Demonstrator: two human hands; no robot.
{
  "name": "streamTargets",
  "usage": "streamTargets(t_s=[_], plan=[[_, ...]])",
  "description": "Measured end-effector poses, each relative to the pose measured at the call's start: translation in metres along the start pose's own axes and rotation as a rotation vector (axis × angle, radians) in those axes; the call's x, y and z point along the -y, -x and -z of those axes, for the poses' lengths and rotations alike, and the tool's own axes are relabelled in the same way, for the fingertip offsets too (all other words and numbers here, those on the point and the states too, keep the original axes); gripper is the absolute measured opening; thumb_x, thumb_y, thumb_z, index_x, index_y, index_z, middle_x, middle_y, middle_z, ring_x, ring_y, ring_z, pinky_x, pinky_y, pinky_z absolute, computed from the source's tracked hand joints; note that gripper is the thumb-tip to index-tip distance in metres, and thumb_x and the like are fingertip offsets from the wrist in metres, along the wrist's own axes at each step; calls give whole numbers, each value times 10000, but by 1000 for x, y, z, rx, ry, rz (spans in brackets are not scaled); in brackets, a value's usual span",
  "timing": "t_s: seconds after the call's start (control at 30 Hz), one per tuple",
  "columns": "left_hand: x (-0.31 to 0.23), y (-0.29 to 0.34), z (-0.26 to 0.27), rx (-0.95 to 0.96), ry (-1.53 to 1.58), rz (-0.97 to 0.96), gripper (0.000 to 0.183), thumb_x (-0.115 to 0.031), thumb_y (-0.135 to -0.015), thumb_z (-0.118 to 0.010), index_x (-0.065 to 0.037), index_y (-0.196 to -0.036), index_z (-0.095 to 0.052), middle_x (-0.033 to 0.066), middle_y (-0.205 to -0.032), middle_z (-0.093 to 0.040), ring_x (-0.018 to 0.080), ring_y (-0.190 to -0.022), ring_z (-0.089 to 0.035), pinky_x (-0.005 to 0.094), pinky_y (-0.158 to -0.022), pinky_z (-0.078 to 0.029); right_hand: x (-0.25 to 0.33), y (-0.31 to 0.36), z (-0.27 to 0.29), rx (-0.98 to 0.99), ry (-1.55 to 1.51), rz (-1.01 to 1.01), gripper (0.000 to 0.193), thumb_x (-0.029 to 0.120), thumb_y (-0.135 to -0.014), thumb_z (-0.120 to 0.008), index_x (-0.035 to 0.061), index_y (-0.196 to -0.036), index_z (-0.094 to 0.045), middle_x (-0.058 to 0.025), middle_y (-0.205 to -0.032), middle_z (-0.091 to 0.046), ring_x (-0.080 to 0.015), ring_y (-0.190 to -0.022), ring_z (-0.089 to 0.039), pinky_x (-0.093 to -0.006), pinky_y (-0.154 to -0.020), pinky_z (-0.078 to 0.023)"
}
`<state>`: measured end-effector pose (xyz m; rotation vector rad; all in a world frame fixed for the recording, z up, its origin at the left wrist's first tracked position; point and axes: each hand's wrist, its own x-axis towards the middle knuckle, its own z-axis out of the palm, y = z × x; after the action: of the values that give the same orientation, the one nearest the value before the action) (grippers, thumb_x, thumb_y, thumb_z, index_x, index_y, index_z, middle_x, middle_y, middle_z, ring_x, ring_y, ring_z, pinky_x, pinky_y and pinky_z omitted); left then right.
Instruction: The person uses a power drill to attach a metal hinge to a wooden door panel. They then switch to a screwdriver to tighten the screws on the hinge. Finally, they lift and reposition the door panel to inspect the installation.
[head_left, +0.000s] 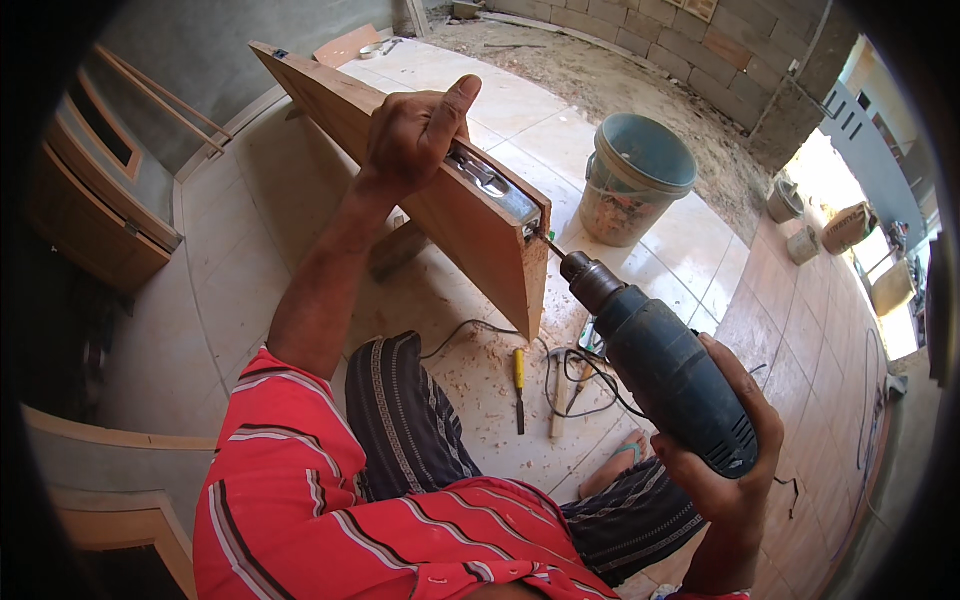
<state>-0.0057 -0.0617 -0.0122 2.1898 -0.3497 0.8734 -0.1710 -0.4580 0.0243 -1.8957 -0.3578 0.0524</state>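
A wooden door panel stands on its long edge, slanting from the far left toward me. My left hand is closed over its upper edge, thumb raised. Beside those fingers, a shiny metal fitting, perhaps a lock part, lies along the edge. In my right hand is a dark power drill, gripped around the rear of its body. Its thin bit meets the panel's near end, close to the fitting; how deep it goes is hidden.
A dirty bucket stands right of the panel. On the tiles before me lie a yellow-handled chisel, a hammer, a black cord and wood shavings. Wooden frames lean at left. A wood block sits under the panel.
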Motion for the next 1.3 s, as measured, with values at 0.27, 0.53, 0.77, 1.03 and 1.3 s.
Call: streamTargets(t_s=[0.27,0.53,0.77,1.03,1.3], plan=[[0,-1,-2,-21,-22,-16,700,-446,-1123,-474,5,-636,-697,66,-557,-639,129,-508,-565,311,-564,-457,-4,3,-3,15,167,138,837,82,-650,-828,-49,-1440,-587,-242,-1198,-724,-298,-1029,-755,-354,-919,-584],[2,-3,-4,32,-34,73,756,-574,-1099,-429,-38,-644,-707,89,-569,-643,247,-555,-625,366,-646,-504,-21,3,-4,2,-33,142,798,48,-685,-825,-45,-1441,-585,-226,-1218,-723,-239,-1055,-742,-334,-927,-580],[11,-2,0,82,56,66,773,-523,-1126,-392,-7,-633,-691,90,-580,-658,206,-552,-604,357,-641,-494,-28,17,24,-5,-287,-18,730,57,-670,-858,-53,-1360,-648,-149,-1195,-739,-201,-1070,-715,-314,-984,-545],[-2,1,-2,-88,-41,-41,609,-469,-1106,-476,-51,-750,-740,107,-715,-694,304,-714,-676,422,-745,-523,-99,29,34,-341,-570,-306,451,282,-812,-755,-32,-1120,-652,-121,-781,-661,-230,-588,-677,-354,-539,-570],[7,72,-21,-521,-21,-261,259,-255,-1063,-625,-53,-1158,-757,163,-1260,-693,343,-1239,-611,457,-1081,-450,-139,3,19,-511,-542,-569,340,285,-863,-763,-7,-1001,-655,-134,-729,-630,-269,-544,-645,-433,-490,-543]])
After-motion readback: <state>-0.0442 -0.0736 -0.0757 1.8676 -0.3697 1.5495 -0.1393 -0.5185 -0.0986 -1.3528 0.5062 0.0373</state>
